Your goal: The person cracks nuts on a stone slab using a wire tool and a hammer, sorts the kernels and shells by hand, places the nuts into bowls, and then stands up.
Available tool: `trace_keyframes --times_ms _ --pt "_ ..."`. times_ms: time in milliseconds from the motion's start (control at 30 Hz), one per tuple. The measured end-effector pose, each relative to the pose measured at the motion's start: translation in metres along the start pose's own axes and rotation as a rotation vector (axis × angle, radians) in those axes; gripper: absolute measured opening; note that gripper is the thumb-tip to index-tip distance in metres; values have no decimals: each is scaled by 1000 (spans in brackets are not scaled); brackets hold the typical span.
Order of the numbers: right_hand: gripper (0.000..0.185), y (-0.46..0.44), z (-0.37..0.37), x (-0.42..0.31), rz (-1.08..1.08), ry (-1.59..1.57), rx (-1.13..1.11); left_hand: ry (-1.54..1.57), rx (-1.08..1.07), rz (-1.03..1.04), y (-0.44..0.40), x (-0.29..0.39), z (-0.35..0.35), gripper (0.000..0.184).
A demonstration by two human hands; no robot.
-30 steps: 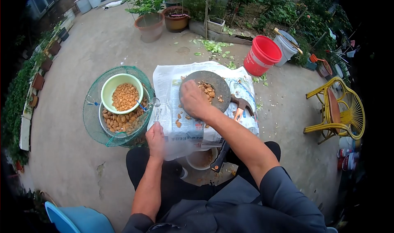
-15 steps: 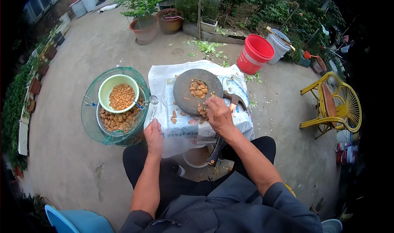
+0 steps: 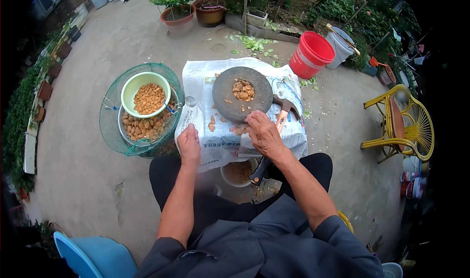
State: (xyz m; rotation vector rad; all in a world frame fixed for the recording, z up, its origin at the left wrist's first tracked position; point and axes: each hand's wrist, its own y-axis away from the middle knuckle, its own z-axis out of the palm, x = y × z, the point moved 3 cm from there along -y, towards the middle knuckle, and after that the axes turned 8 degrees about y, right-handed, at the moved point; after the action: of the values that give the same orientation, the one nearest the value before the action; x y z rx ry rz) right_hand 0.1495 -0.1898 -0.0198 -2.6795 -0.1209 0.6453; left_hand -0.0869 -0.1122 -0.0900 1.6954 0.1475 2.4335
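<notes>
My left hand is closed around the thin handle of a small round-headed metal spoon, at the left edge of the newspaper-covered surface. Fingers bent, my right hand is at the near edge of a round grey stone, beside brown shell pieces. Whether it grips any of them is hidden. Cracked shells and kernels lie in the stone's hollow. A claw hammer rests to the right, its handle passing under my right hand or wrist.
To the left, a green mesh basket holds a bowl of whole pits and a pale green bowl of kernels. A white bowl sits below the newspaper. A red bucket and yellow chair stand right.
The view has shifted, so the stone appears higher. My right hand has drawn toward me relative to the stone, and shell pieces from its near rim now lie on the newspaper.
</notes>
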Motion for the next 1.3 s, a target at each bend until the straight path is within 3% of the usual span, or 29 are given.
trace_keyframes --times_ms 67,100,233,333,367,467,633,800,933,1033,1300 --pt "30 9 -6 -1 53 -87 11 -36 1 33 -2 -3 -3 45" --pt "27 12 -11 -4 23 1 152 -67 3 3 -5 -7 -7 47" --pt "28 42 -33 1 278 74 248 -500 -16 173 -7 -11 -10 49" --pt "28 91 -17 34 405 225 185 -555 -40 272 2 -4 1 48" --pt "29 107 -15 36 502 121 232 -557 -58 299 5 -3 2 47" --pt "29 155 5 45 420 129 227 -635 -75 377 19 9 15 49" --pt "23 181 38 26 700 -654 -108 -942 -66 575 32 27 50 33" --pt "10 156 25 -2 1033 -1305 -117 -1178 -132 700 34 35 103 28" --pt "11 154 15 0 1031 -1407 -106 -1361 -203 752 23 38 139 26" --pt "13 166 29 16 911 -1326 -105 -1428 -252 750 16 32 147 25" --pt "20 174 42 25 861 -1361 -73 -1525 -380 846 53 32 120 21"
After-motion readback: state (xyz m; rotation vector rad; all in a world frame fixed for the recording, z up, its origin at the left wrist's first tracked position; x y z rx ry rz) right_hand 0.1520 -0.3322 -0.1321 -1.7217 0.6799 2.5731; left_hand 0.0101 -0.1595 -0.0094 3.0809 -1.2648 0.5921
